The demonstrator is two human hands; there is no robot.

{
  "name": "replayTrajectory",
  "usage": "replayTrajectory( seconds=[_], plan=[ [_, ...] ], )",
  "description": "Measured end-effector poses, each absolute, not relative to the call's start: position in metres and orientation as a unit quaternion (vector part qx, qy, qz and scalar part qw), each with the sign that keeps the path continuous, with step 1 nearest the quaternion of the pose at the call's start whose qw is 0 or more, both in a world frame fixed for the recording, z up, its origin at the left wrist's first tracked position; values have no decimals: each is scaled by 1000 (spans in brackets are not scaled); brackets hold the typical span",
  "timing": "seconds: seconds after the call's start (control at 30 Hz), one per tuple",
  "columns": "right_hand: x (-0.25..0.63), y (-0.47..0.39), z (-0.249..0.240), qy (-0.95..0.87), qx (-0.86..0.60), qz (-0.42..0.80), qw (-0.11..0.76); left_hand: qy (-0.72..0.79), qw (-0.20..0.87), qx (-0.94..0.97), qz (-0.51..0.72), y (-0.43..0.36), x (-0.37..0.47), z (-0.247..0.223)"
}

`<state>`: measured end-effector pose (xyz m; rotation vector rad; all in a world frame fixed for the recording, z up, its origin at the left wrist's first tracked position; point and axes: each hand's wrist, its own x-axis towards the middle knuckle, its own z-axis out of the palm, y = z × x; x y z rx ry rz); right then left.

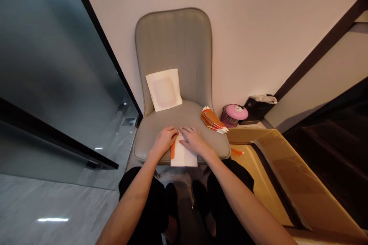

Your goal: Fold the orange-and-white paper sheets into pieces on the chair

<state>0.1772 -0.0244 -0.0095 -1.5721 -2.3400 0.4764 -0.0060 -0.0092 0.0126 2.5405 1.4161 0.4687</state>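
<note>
A white paper sheet (184, 157) with an orange strip along its left side lies on the front of the grey chair seat (149, 138), its near end reaching over the seat edge. A crease runs down its middle. My left hand (166, 138) is closed at the sheet's far left edge, fingers curled in and thumb against the paper. Across the sheet's far right part lies my right hand (194, 140), fingers stretched out and thumb apart. Toward the seat's right side is a stack of folded orange-and-white paper pieces (213, 120). Larger white sheets (164, 90) lean against the backrest.
An open cardboard box (299, 176) stands right of the chair, with an orange piece (237, 152) inside it. Behind it are a pink rounded device (236, 112) and a black box (255, 109). A frosted glass door (57, 46) is at left.
</note>
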Motion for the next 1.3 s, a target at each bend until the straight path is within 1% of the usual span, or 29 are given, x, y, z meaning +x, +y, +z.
replayTrajectory(
  seconds=[0.93, 1.3],
  plan=[
    [177, -29, -4, -824, -536, 152, 106, 447, 71, 879, 152, -7, -7, 12],
    [176, -30, -6, -828, -532, 132, 118, 455, 74, 875, 148, -7, -7, 11]
  ],
)
